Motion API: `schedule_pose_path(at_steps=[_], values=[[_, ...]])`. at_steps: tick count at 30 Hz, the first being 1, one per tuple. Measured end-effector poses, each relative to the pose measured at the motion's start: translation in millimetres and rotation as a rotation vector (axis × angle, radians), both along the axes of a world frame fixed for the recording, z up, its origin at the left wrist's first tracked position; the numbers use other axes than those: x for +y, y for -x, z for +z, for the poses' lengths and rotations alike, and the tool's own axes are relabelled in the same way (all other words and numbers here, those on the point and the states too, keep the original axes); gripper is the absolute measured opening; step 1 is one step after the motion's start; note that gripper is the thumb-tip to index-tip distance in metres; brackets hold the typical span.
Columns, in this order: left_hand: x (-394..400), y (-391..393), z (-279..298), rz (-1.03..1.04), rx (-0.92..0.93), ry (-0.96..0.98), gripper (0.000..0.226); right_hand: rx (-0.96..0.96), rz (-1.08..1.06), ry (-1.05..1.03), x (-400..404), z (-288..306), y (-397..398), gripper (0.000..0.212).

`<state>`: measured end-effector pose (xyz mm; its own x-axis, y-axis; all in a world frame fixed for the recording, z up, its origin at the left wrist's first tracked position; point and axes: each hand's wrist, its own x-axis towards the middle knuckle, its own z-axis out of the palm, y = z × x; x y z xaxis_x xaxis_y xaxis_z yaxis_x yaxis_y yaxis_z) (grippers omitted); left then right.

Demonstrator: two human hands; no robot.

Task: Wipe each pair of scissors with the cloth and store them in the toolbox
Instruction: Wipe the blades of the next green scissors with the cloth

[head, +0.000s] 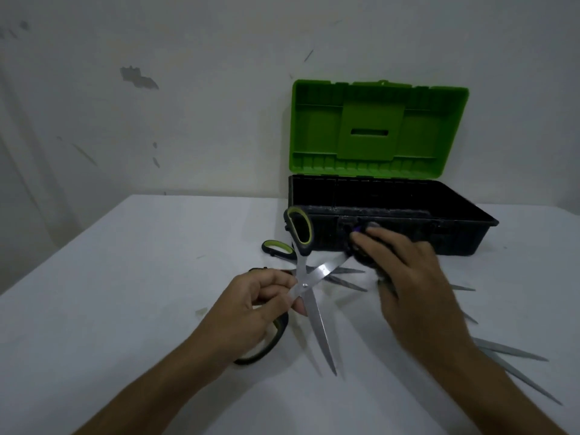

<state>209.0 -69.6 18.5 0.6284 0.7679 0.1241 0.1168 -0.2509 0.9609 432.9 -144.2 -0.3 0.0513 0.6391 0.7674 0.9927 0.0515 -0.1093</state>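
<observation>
My left hand point(251, 302) pinches an open pair of scissors point(314, 312) at the pivot, above the white table. The pair has black and green handles: one loop points up, the other hangs below my hand. One blade points down toward me. The other blade runs up and right into a dark cloth point(364, 259), which my right hand point(405, 277) grips around that blade. Behind them the black toolbox point(464, 233) stands with its green lid point(376, 130) raised against the wall. What lies inside it is too dark to tell.
More scissors lie on the table point(131, 277): one green-handled pair point(277, 248) left of the toolbox, blades point(345, 279) under my hands, and long blades point(514, 356) at the right behind my right forearm. A scuffed white wall stands behind.
</observation>
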Motion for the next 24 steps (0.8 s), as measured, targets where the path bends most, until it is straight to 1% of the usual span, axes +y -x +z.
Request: schedule_pose_path(at_steps=[2, 5, 10, 12, 13, 14, 15, 19, 20, 22, 24], values=[[-2.0, -0.4, -0.3, -0.015, 0.027, 0.004, 0.018, 0.035, -0.06, -0.029, -5.2, 4.3, -10.8, 0.075], [-2.3, -0.2, -4.0, 0.045, 0.066, -0.06, 0.036, 0.06, -0.064, -0.045, -9.8, 7.9, -10.1, 0.074], [-1.7, 3.9, -0.5, 0.047, 0.087, -0.303, 0.053, 0.095, 0.004, -0.003, -7.7, 6.4, 9.4, 0.078], [1.6, 5.6, 1.4, 0.074, 0.082, -0.426, 0.05, 0.091, 0.043, 0.002, -8.2, 6.6, 13.9, 0.079], [3.9, 6.5, 1.9, 0.091, 0.081, -0.463, 0.048, 0.089, 0.059, 0.004, -8.6, 6.8, 15.8, 0.081], [6.2, 7.3, 2.2, 0.102, 0.061, -0.455, 0.045, 0.092, 0.075, 0.006, -9.1, 7.0, 18.1, 0.084], [8.1, 8.5, 3.1, 0.093, 0.016, -0.391, 0.042, 0.099, 0.091, 0.006, -9.8, 7.5, 20.5, 0.088], [5.9, 11.8, 12.2, -0.063, -0.285, 0.121, 0.033, 0.082, 0.134, -0.018, -12.3, 11.5, 31.4, 0.1], [4.6, 11.5, 13.8, -0.092, -0.328, 0.207, 0.034, 0.077, 0.145, -0.035, -12.7, 12.9, 32.9, 0.101], [3.3, 10.7, 14.3, -0.131, -0.357, 0.289, 0.034, 0.09, 0.162, -0.069, -13.9, 15.3, 34.2, 0.1], [3.0, 9.7, 14.3, -0.119, -0.343, 0.317, 0.026, 0.109, 0.169, -0.085, -14.5, 16.4, 33.9, 0.098]])
